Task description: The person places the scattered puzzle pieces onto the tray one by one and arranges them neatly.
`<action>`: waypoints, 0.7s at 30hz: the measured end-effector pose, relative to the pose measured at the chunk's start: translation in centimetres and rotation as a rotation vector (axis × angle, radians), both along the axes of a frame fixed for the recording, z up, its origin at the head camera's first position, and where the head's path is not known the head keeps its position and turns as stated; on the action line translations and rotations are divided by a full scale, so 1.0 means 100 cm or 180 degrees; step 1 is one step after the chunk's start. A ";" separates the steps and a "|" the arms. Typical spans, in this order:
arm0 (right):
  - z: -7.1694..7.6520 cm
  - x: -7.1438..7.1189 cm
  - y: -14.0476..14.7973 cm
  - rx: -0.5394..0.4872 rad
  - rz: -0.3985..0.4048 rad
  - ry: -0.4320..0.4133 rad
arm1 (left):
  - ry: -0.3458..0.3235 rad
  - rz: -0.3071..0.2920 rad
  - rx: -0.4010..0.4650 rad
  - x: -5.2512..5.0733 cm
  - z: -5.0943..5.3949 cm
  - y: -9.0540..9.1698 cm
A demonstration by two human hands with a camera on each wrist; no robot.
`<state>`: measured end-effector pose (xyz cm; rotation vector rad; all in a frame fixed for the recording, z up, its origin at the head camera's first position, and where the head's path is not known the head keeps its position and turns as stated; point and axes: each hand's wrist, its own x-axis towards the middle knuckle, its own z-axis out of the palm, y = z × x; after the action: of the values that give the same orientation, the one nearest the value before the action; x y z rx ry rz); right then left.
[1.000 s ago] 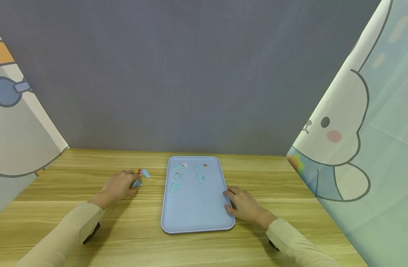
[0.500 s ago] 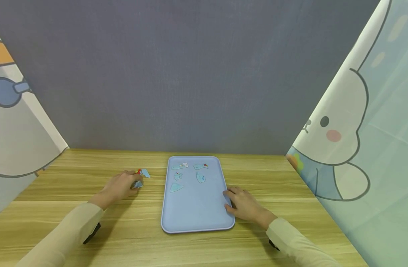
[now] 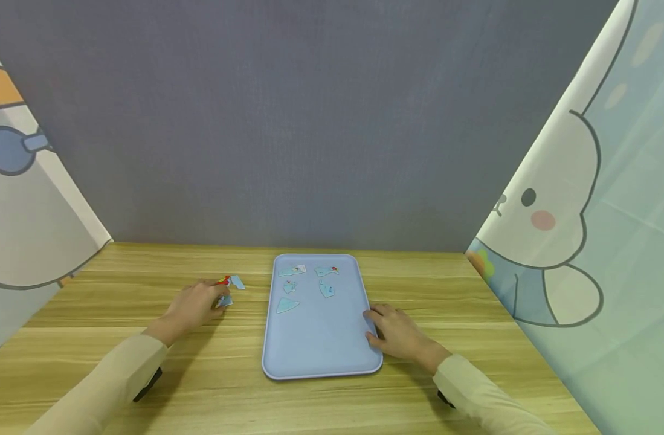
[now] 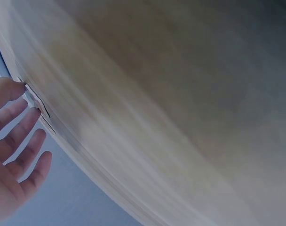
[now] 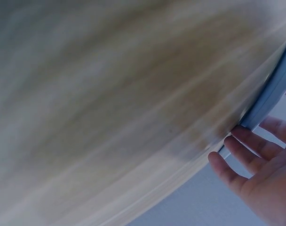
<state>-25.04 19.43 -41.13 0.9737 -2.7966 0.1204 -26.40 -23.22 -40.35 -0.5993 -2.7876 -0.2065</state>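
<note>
My left hand (image 3: 194,304) is at a small group of flat pieces on the wooden table, left of the tray. In the left wrist view the thumb and index finger of that hand (image 4: 16,150) pinch a thin piece (image 4: 34,99). Just beyond the fingers lie a red and yellow piece (image 3: 224,281) and a light blue piece (image 3: 237,282). My right hand (image 3: 399,335) rests its fingers on the right rim of the blue tray (image 3: 323,338); the right wrist view shows this hand (image 5: 260,165) with fingers extended at the tray's edge (image 5: 270,96).
Inside the tray lie several light blue pieces, among them a triangular one (image 3: 287,305) and a curved one (image 3: 327,289). A grey panel (image 3: 288,133) stands behind the wooden table (image 3: 228,386), with cartoon-printed cloth (image 3: 560,241) on both sides.
My left fingers have shifted very slightly at the pieces, and more of the red and yellow piece shows. The right hand and tray have stayed put.
</note>
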 end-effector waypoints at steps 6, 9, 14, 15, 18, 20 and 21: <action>0.001 0.000 0.000 0.0005 -0.0006 -0.0024 | 0.0015 -0.0022 0.0025 -0.001 -0.001 -0.001; 0.002 0.001 -0.001 -0.0016 -0.0002 -0.0047 | 0.0005 -0.0057 0.0050 -0.001 -0.001 -0.001; 0.003 0.001 -0.001 -0.0040 0.0006 -0.0085 | -0.0074 -0.0133 0.0080 -0.001 0.000 -0.001; 0.003 0.001 -0.001 -0.0038 0.0001 -0.0095 | -0.0075 -0.0146 0.0081 -0.001 0.000 -0.002; 0.002 0.001 -0.001 -0.0033 -0.0014 -0.0114 | -0.0038 -0.0177 0.0064 -0.001 -0.001 -0.002; 0.002 0.001 -0.001 -0.0024 -0.0025 -0.0121 | 0.0001 -0.0204 0.0046 -0.001 -0.001 -0.002; 0.002 0.001 -0.001 -0.0022 -0.0029 -0.0121 | 0.0028 -0.0213 0.0024 -0.002 -0.001 -0.002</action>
<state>-24.98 19.32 -40.94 0.9669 -2.8330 0.1489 -26.56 -23.44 -40.46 -0.6905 -2.7593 -0.2276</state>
